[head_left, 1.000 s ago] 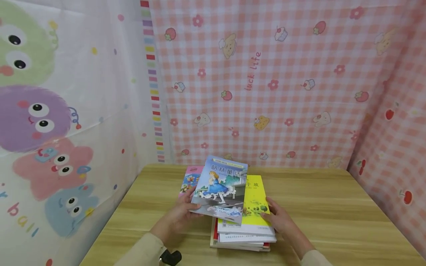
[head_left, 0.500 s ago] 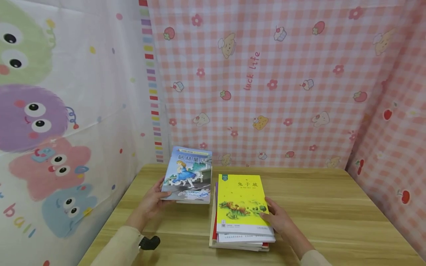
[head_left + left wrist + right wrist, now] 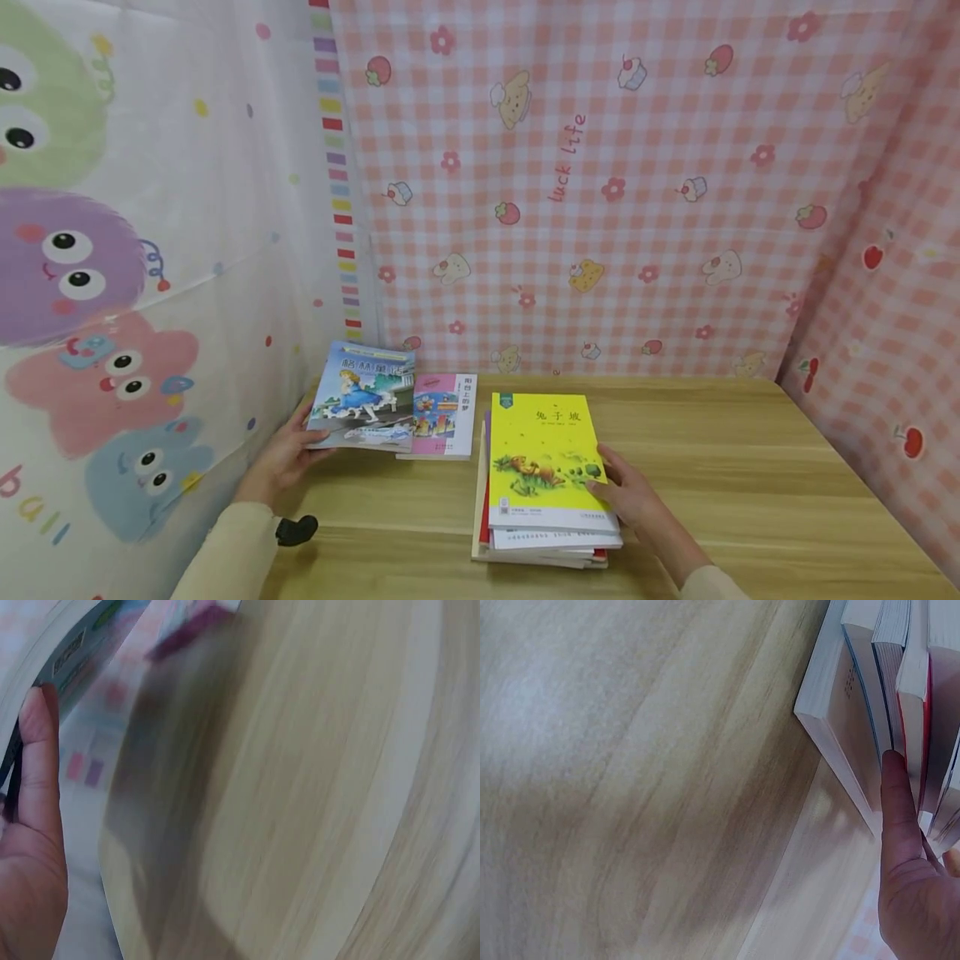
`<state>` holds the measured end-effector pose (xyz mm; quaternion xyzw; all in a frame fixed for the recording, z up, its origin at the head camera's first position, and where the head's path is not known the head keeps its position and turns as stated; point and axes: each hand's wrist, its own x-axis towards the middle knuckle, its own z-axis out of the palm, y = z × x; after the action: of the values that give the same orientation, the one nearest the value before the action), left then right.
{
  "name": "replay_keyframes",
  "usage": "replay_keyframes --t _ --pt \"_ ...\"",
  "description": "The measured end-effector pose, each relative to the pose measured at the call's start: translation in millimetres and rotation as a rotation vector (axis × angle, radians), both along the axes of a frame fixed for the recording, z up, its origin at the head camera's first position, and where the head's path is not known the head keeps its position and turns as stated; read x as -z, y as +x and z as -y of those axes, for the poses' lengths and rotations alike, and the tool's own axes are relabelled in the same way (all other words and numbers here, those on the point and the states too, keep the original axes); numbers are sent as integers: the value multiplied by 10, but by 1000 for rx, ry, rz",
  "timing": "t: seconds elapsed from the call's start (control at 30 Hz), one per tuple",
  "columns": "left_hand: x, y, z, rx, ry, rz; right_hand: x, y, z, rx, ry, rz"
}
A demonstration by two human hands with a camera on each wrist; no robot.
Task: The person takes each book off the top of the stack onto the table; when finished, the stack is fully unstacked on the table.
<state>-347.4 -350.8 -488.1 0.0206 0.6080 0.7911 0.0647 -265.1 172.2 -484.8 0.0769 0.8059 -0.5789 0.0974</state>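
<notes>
In the head view, my left hand grips the lower left edge of a blue storybook, thumb on its cover. The left wrist view shows the same book from below, above the table. On the right, a stack of books is topped by a yellow book with a rabbit-like picture. My right hand rests against the stack's right side, thumb on the yellow cover. In the right wrist view a straight finger touches the page edges of several stacked books.
A pink-and-white book lies on the wooden table, partly behind the blue one. A pink checked curtain hangs at the back. A white cartoon curtain stands close on the left.
My left hand has carried the blue storybook off the yellow book to the left, past the pink-and-white book, which is now uncovered more. The right hand has stayed at the stack.
</notes>
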Motion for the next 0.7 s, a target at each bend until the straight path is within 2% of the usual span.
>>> replay_keyframes --t 0.23,0.4,0.53,0.7 --pt "74 -47 194 -8 -115 54 -5 7 1 7 -2 2" --pt "55 -33 204 -31 -225 87 -38 27 4 9 -1 6" --pt "43 -70 111 -119 -327 83 -47 37 1 9 -13 6" --pt "45 -143 30 -268 -462 51 -27 32 14 10 -31 2"
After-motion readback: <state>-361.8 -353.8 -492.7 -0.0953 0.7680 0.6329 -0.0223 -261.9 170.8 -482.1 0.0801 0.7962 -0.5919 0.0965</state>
